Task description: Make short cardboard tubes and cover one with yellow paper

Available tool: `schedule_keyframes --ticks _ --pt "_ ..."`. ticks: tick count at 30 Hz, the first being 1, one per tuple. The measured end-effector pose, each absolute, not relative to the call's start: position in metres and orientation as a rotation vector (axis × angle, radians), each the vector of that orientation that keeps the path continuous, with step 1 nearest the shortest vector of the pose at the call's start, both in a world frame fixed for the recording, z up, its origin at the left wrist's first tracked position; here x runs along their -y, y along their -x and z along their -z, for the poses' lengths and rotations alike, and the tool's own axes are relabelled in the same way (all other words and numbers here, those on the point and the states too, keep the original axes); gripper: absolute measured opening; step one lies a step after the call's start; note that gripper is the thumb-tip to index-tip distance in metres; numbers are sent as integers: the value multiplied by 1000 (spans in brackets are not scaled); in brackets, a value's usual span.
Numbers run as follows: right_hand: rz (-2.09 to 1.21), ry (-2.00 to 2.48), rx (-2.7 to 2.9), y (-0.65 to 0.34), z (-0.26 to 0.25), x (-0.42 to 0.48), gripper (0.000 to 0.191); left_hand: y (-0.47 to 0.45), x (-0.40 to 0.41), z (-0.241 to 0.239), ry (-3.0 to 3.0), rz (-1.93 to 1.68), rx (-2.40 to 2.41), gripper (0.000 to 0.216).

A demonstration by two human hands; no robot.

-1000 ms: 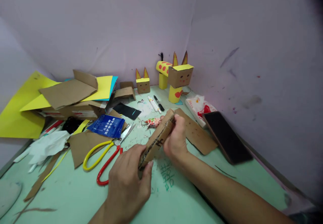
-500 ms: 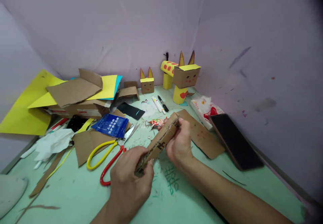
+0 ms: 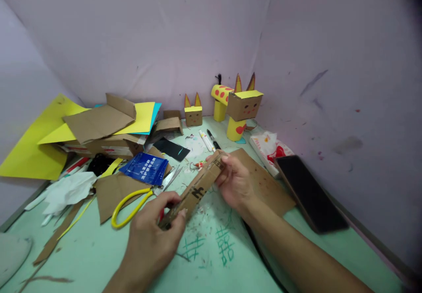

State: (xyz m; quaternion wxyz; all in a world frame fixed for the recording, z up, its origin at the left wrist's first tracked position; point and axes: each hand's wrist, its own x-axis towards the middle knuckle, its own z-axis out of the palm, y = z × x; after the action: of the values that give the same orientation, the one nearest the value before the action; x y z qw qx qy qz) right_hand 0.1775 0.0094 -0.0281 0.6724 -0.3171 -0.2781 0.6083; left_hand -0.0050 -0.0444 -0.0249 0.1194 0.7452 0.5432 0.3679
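Observation:
A long folded strip of brown cardboard with black markings is held slantwise above the green table. My left hand pinches its near, lower end. My right hand grips its far, upper end with fingers curled around it. Yellow-and-red-handled scissors lie just left of my left hand, partly hidden by it. A small red-patterned scrap sits behind the strip.
Cardboard sheets and yellow paper are piled at the left, with a blue packet and white tissue. Cardboard animal figures stand at the back wall. Markers, a tissue pack, a flat cardboard piece and a dark phone lie to the right.
Both hands and the cardboard strip have shifted a little left and down; the strip lies flatter. The scissors' red handle is more covered by my left hand. The view tilted slightly.

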Motion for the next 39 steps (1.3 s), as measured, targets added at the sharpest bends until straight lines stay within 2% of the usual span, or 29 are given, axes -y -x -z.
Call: schedule_keyframes --ticks 5,10,13,16,22,30,36,39 --pt "-1460 746 1043 -212 20 -18 34 35 31 11 -2166 -1009 -1636 27" --pt "-1435 848 1327 -231 18 -16 31 43 28 14 -2440 -1019 -1553 26" --pt "-1277 939 1438 -231 19 -14 25 43 26 18 -2626 -1068 -1381 22" --pt "-1141 945 1493 -229 19 -13 20 44 23 21 -2668 -1080 -1319 23" --pt "-1113 875 1533 -225 19 -13 14 47 20 22 -2680 -1046 -1325 23" --pt "-1136 878 1680 -228 14 -13 22 39 25 18 -2754 -1031 -1289 25" --pt "-638 1131 2184 -218 -8 6 28 34 32 20 -2782 -1001 -1244 27" --pt "-478 1106 2296 -205 -11 15 22 30 34 19 -2800 -940 -1207 27"
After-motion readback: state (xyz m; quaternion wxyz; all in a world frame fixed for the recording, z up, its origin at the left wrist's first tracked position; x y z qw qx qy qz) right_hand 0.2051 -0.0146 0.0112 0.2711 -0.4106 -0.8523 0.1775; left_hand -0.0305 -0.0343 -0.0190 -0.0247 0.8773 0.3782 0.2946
